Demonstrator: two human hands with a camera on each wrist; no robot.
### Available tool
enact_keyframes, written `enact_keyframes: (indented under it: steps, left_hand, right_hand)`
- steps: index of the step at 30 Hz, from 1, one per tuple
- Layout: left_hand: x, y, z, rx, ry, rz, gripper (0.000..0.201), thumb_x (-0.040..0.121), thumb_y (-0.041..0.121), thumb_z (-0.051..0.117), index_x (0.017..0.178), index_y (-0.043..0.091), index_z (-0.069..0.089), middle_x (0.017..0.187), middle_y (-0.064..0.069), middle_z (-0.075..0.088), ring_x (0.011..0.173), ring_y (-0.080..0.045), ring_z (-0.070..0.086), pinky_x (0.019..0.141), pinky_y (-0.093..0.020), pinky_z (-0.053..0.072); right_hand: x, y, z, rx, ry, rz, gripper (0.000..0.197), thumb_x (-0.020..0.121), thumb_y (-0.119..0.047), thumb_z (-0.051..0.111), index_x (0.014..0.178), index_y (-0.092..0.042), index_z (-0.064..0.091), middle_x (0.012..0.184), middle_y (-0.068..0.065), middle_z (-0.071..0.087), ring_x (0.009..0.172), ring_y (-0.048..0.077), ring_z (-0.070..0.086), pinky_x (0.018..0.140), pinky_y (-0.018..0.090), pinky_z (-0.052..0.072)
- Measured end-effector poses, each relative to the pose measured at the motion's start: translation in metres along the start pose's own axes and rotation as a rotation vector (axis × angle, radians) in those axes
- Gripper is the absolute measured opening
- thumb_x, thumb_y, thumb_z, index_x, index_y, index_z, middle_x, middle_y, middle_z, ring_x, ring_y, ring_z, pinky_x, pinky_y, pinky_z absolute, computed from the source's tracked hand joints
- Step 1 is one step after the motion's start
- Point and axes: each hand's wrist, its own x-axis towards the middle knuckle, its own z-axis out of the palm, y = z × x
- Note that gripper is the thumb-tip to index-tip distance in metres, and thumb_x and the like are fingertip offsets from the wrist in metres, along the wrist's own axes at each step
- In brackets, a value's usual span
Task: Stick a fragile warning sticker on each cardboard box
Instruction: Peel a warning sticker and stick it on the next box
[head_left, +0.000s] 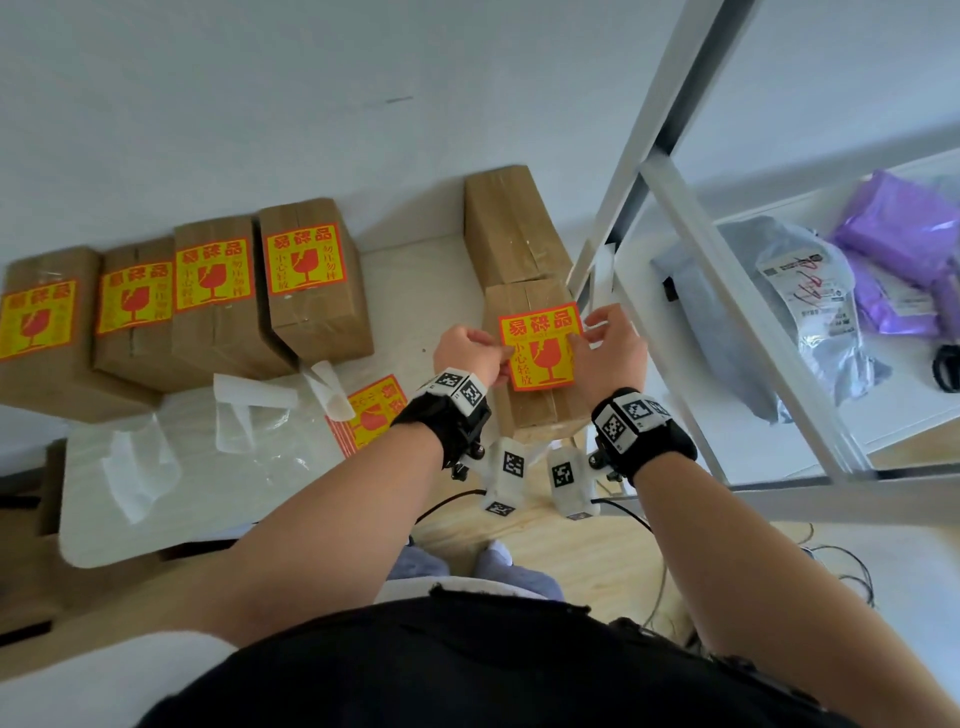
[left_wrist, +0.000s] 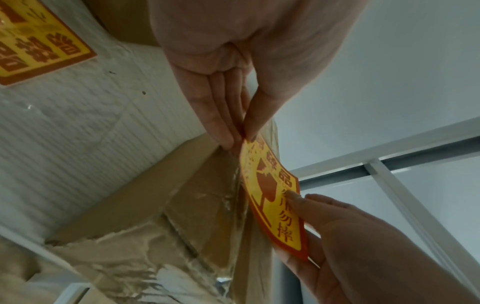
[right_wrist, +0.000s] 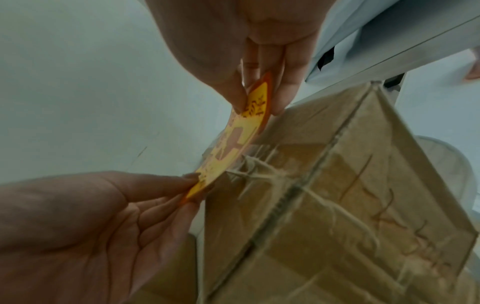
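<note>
A yellow and red fragile sticker (head_left: 540, 345) hangs just above the near bare cardboard box (head_left: 535, 415), bowed and apart from its taped top. My left hand (head_left: 500, 359) pinches the sticker's left edge, my right hand (head_left: 583, 335) its right edge. In the left wrist view the left hand (left_wrist: 240, 142) grips the sticker (left_wrist: 272, 197) between thumb and fingers over the box (left_wrist: 182, 205). The right wrist view shows my right hand (right_wrist: 259, 107) pinching the sticker (right_wrist: 233, 144) beside the box (right_wrist: 337, 205). A second bare box (head_left: 511, 228) stands behind. Several stickered boxes (head_left: 306, 280) line the left.
A stack of spare stickers (head_left: 371, 415) lies on the white table (head_left: 208, 525) among peeled backing papers (head_left: 254, 397) and clear film. A white metal shelf frame (head_left: 727, 270) rises close on the right, holding a grey parcel bag (head_left: 810, 312) and purple bags (head_left: 898, 244).
</note>
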Motion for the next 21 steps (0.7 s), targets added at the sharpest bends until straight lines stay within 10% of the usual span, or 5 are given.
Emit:
enact_keyframes:
  steps: [21]
  left_hand:
    - [0.009, -0.005, 0.009, 0.199, 0.127, 0.129, 0.017, 0.074, 0.010, 0.073, 0.074, 0.021, 0.061, 0.075, -0.004, 0.071, 0.065, -0.022, 0.072, 0.063, -0.041, 0.062]
  right_hand:
    - [0.012, 0.007, 0.012, -0.136, -0.050, -0.182, 0.009, 0.092, -0.013, 0.056, 0.091, -0.016, 0.064, 0.086, -0.002, 0.066, 0.075, 0.020, 0.059, 0.063, 0.024, 0.041]
